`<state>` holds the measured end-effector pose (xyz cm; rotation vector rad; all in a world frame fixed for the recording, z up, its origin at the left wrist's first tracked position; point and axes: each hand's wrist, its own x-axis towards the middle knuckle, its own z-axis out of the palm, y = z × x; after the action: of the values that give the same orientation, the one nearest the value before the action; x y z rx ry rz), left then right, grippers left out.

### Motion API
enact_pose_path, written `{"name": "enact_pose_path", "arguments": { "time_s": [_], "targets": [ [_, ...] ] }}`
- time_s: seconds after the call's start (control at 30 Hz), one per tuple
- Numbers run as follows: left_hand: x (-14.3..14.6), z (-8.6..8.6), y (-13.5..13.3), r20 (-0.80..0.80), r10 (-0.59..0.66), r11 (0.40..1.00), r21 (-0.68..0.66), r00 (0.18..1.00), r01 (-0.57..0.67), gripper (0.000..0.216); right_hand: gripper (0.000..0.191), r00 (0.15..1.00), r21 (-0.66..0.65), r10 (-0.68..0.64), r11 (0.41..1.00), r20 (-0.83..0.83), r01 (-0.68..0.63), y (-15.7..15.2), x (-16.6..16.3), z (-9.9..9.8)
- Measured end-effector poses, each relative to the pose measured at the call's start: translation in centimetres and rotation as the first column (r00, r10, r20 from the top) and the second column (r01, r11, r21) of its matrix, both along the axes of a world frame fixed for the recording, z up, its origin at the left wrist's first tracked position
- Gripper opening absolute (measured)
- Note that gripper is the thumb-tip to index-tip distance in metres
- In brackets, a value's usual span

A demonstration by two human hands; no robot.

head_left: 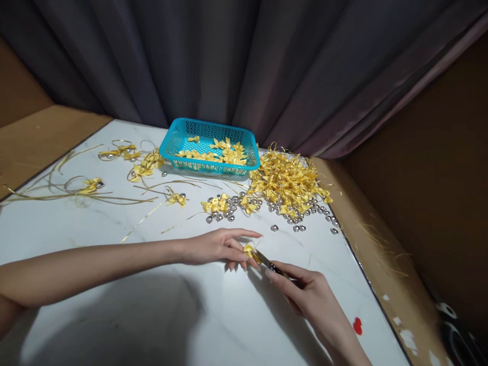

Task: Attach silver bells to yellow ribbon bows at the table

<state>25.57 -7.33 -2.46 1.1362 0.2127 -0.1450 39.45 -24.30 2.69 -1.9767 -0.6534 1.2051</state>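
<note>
Between the thumb and fingers of my left hand is a small yellow ribbon bow. The index finger of that hand points out straight above it. My right hand grips a dark metal tool with narrow blades, which looks like small scissors or snips. Its tip touches or nearly touches the bow, where a thin strand sticks up. Most of the tool's handle is hidden inside my right hand.
A blue plastic basket with yellow bows stands at the back. Right of it lies a heap of yellow bows with gold ties, with silver heart-shaped beads around it. Loose gold strands lie left. A red piece sits near the right edge.
</note>
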Motion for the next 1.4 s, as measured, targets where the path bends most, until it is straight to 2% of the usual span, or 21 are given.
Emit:
{"name": "enact_pose_path", "arguments": {
  "time_s": [0.1,0.23,0.3,0.4,0.6,0.7,0.87,1.0,1.17,1.3,1.4],
  "targets": [
    [0.0,0.3,0.1,-0.034,0.017,0.999,-0.032,0.999,-0.018,0.053,0.043,0.999,-0.009,0.019,1.000,0.035,-0.019,-0.4,1.6,-0.5],
    [0.0,0.8,0.3,-0.044,0.054,0.998,-0.011,0.998,-0.055,0.042,0.032,0.980,0.095,0.051,0.993,0.190,-0.070,-0.7,3.8,-1.6],
    [0.0,1.0,0.4,-0.023,0.070,0.998,0.003,0.997,-0.070,0.035,0.029,0.984,0.145,0.014,0.989,0.179,-0.041,-0.5,4.1,-1.9],
    [-0.1,1.3,0.4,0.009,0.067,0.998,0.005,0.998,-0.067,0.026,0.027,0.997,0.184,-0.016,0.983,0.076,0.002,0.5,3.3,-1.6],
    [-0.4,2.2,0.6,0.035,0.066,0.998,0.005,0.997,-0.066,0.021,0.046,0.957,0.317,0.268,0.922,-0.112,-0.221,3.8,0.9,-1.4],
    [-0.6,2.6,1.0,-0.004,0.074,0.996,0.042,0.997,-0.074,0.021,0.026,0.927,0.283,0.346,0.912,-0.146,-0.296,4.6,0.9,-1.7],
    [-0.7,2.6,1.5,-0.062,0.006,0.998,0.061,0.998,-0.002,0.023,0.033,0.896,0.213,0.441,0.882,-0.054,-0.421,4.9,2.1,-0.5],
    [-0.7,2.9,1.4,-0.058,-0.105,0.993,0.053,0.993,0.108,0.019,0.031,0.863,0.238,0.503,0.845,-0.046,-0.480,5.5,2.5,0.6],
    [-0.7,3.2,1.0,-0.071,-0.202,0.962,0.171,0.977,0.212,0.022,0.032,0.840,0.269,0.542,0.807,0.015,-0.525,6.7,2.1,0.7],
    [-0.7,3.2,0.6,-0.117,-0.134,0.972,0.177,0.984,0.154,0.029,0.028,0.849,0.234,0.476,0.820,0.229,-0.523,7.0,2.4,0.8],
    [-0.7,3.1,0.6,-0.127,-0.005,0.988,0.150,0.992,0.024,0.034,0.028,0.843,0.175,0.316,0.889,0.435,-0.423,6.0,3.2,1.7]
  ]
}}
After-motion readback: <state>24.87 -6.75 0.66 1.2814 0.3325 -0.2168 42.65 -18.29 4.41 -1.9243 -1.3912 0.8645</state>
